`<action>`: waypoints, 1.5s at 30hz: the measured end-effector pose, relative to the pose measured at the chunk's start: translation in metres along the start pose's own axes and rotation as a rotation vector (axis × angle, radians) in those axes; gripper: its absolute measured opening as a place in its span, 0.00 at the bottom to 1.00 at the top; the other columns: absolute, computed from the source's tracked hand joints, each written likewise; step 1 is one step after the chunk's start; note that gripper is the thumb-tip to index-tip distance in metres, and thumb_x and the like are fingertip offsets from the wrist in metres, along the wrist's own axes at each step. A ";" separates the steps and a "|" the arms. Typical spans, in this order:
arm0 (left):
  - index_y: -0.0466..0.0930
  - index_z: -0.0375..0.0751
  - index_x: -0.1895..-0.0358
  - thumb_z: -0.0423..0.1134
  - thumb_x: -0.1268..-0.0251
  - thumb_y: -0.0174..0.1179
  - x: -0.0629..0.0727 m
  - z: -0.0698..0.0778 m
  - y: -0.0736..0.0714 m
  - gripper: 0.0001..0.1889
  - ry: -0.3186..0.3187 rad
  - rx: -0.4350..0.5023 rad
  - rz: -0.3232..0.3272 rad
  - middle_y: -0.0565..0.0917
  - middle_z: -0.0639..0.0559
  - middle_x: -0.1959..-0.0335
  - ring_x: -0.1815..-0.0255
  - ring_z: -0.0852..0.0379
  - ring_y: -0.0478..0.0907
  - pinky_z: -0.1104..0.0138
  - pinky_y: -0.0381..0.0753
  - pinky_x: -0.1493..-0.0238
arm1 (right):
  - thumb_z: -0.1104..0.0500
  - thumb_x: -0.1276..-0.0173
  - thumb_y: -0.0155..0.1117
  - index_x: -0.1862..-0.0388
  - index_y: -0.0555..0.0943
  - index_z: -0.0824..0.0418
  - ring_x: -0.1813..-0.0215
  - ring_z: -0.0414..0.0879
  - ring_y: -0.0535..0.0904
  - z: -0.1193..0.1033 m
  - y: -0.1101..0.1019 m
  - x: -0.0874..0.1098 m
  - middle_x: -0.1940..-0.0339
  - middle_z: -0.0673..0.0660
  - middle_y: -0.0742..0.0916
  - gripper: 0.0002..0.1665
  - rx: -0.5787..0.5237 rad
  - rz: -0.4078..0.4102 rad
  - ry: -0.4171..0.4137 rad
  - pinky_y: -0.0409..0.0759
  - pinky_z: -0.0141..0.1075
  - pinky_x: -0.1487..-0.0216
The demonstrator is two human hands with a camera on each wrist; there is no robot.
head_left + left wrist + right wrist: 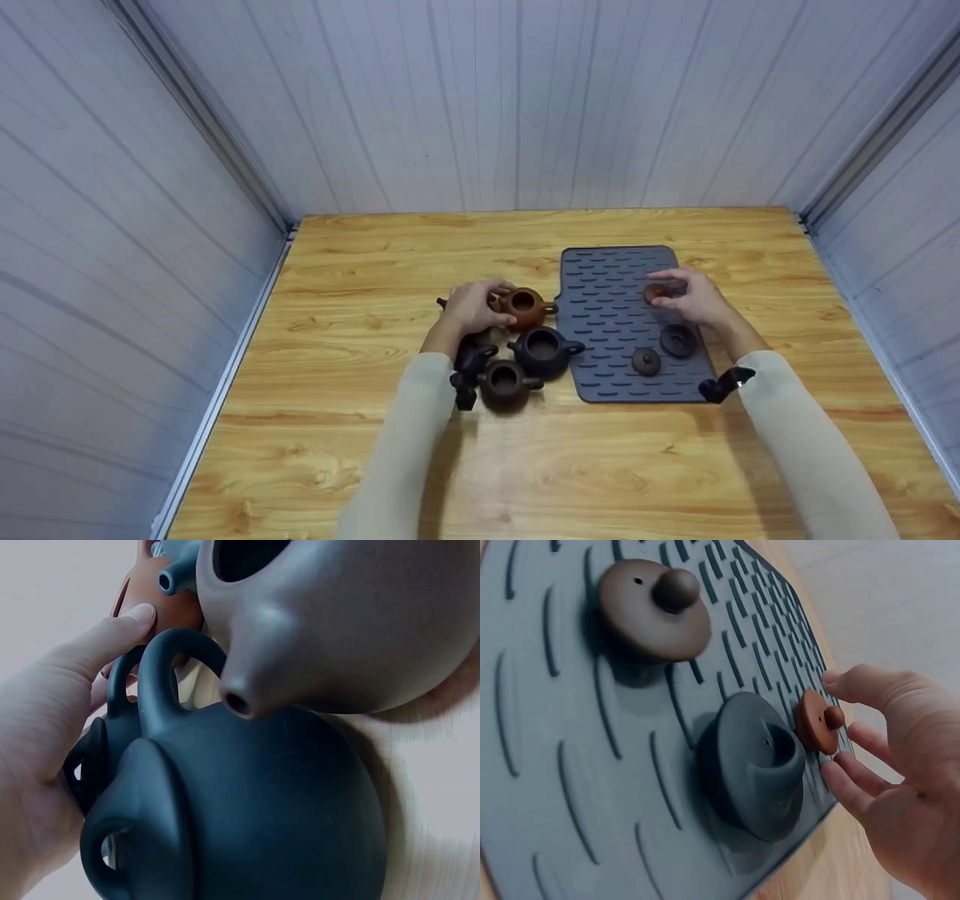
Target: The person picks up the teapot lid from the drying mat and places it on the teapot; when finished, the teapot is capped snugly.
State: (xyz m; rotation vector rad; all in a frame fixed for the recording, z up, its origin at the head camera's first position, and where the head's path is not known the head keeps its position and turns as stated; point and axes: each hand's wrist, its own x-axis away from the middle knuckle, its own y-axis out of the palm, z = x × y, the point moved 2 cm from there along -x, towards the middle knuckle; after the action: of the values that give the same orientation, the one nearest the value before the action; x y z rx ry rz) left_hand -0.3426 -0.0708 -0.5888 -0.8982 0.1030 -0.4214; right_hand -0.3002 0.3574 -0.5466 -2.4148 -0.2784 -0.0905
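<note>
My left hand (471, 306) grips a reddish-brown lidless teapot (527, 315), its thumb against the pot's side in the left wrist view. Under that hand and wrist are two black lidded teapots (277, 795), partly hidden in the head view. A dark lidless teapot (545, 367) and a brown lidless teapot (495, 397) stand close by. Over the grey mat (600, 300), my right hand (694, 300) has its fingers spread around a small reddish-brown lid (817, 724). In the right wrist view the lid lies on the mat, with the fingertips beside its knob.
Two more lids lie on the mat near the right wrist: a black lid (742, 772) with a looped knob and a brown lid (645, 615) with a round knob. The wooden table (337, 450) meets pale panel walls (480, 105) at the back and sides.
</note>
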 end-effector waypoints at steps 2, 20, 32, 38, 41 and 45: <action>0.86 0.63 0.28 0.55 0.31 0.81 0.005 0.008 -0.004 0.29 -0.011 0.005 -0.009 0.92 0.58 0.32 0.35 0.50 0.89 0.39 0.65 0.19 | 0.62 0.18 0.72 0.19 0.78 0.65 0.22 0.71 0.76 0.004 -0.001 -0.003 0.21 0.75 0.79 0.32 0.002 -0.012 0.008 0.82 0.45 0.35; 0.85 0.59 0.27 0.55 0.29 0.79 0.013 0.016 -0.010 0.29 0.021 -0.003 -0.005 0.91 0.56 0.30 0.31 0.48 0.88 0.41 0.67 0.20 | 0.58 0.18 0.74 0.25 0.83 0.69 0.49 0.31 0.80 0.029 0.000 -0.012 0.33 0.65 0.90 0.28 -0.115 0.053 0.051 0.79 0.22 0.51; 0.85 0.56 0.26 0.49 0.28 0.80 0.023 0.033 -0.017 0.29 -0.019 -0.014 -0.011 0.90 0.53 0.29 0.30 0.46 0.87 0.40 0.65 0.17 | 0.58 0.18 0.74 0.26 0.84 0.69 0.53 0.27 0.82 0.036 0.003 -0.012 0.48 0.41 0.93 0.28 -0.183 0.045 0.076 0.82 0.21 0.51; 0.84 0.58 0.26 0.50 0.28 0.80 0.023 0.035 -0.018 0.29 -0.024 -0.030 -0.010 0.90 0.56 0.29 0.30 0.47 0.87 0.40 0.65 0.17 | 0.57 0.19 0.75 0.27 0.84 0.69 0.53 0.27 0.83 0.037 0.001 -0.012 0.51 0.36 0.92 0.28 -0.181 0.053 0.080 0.81 0.21 0.52; 0.85 0.58 0.27 0.51 0.28 0.80 0.023 0.034 -0.017 0.29 -0.016 -0.033 -0.008 0.91 0.55 0.29 0.31 0.46 0.87 0.40 0.66 0.17 | 0.57 0.19 0.75 0.27 0.84 0.69 0.53 0.27 0.82 0.038 0.001 -0.012 0.51 0.37 0.91 0.27 -0.174 0.061 0.092 0.80 0.21 0.53; 0.85 0.58 0.27 0.50 0.29 0.80 0.022 0.034 -0.017 0.28 -0.008 -0.035 -0.004 0.91 0.55 0.30 0.31 0.46 0.88 0.41 0.67 0.18 | 0.58 0.18 0.73 0.26 0.84 0.70 0.53 0.26 0.81 0.032 0.002 -0.011 0.44 0.46 0.93 0.27 -0.164 0.061 0.090 0.80 0.21 0.53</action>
State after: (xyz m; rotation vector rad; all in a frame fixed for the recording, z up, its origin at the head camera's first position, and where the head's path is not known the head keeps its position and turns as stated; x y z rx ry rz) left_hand -0.3187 -0.0638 -0.5526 -0.9342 0.1009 -0.4207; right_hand -0.3103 0.3753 -0.5739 -2.5710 -0.1608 -0.2007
